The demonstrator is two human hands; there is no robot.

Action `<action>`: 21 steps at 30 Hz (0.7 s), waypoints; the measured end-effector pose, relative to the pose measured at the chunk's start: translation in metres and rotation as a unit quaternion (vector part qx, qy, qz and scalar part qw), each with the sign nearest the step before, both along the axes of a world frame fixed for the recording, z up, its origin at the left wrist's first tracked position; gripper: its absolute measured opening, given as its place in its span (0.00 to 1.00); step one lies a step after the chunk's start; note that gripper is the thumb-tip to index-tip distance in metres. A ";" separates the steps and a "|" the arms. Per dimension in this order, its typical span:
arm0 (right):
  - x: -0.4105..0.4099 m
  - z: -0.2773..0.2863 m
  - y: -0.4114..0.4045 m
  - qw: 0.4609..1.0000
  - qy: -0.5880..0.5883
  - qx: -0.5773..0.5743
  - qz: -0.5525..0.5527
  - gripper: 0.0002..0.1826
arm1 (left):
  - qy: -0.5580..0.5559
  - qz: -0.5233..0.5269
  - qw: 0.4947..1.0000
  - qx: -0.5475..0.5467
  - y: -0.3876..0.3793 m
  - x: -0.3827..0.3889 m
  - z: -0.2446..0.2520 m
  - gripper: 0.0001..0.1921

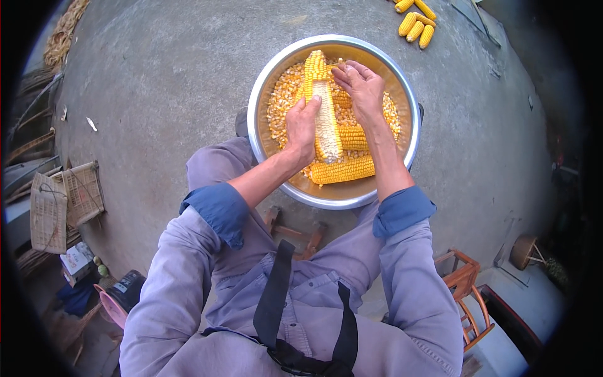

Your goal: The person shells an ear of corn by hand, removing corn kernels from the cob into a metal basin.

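Above a wide metal basin point(255, 89), my left hand point(301, 125) grips a yellow corn cob point(326, 120). A long strip of its near half is bare and white, while rows of yellow kernels still cover the far end and sides. My right hand point(362, 87) hovers just right of the cob's far end, fingers spread a little and nothing plainly held in them. Loose kernels point(285, 89) cover the basin's bottom. On them lie several full cobs, among them one cob point(344, 170) near the front and another cob point(353, 137) partly behind my right forearm.
Several corn cobs point(414, 30) lie on the concrete floor point(179, 75) beyond the basin. Wicker baskets point(49, 214), a box point(77, 261) and a black bucket point(129, 287) stand at left. At right is a wooden chair point(464, 282). A wooden stool frame point(294, 232) shows between my legs.
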State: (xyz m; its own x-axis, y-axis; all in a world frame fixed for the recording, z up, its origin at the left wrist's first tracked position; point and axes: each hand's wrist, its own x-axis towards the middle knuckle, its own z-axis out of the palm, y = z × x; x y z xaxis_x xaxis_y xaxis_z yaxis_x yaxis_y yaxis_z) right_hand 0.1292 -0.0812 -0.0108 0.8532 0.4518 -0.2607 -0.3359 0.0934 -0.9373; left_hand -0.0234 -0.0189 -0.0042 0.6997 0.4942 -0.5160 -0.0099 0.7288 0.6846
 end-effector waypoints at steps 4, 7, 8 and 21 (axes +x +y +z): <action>-0.008 0.000 -0.007 0.996 -0.033 -0.074 0.023 0.21 | -0.015 0.009 1.000 -0.002 -0.001 -0.001 -0.001 0.15; -0.027 0.003 -0.013 0.999 0.017 -0.016 0.032 0.22 | -0.018 -0.002 1.000 0.017 -0.002 -0.001 0.003 0.15; -0.033 0.005 -0.015 0.994 0.073 0.059 0.064 0.22 | -0.014 -0.013 0.999 0.040 -0.003 -0.001 0.004 0.16; -0.060 0.011 -0.011 0.985 0.093 0.128 0.074 0.22 | -0.010 -0.007 0.997 0.071 -0.004 0.002 0.001 0.17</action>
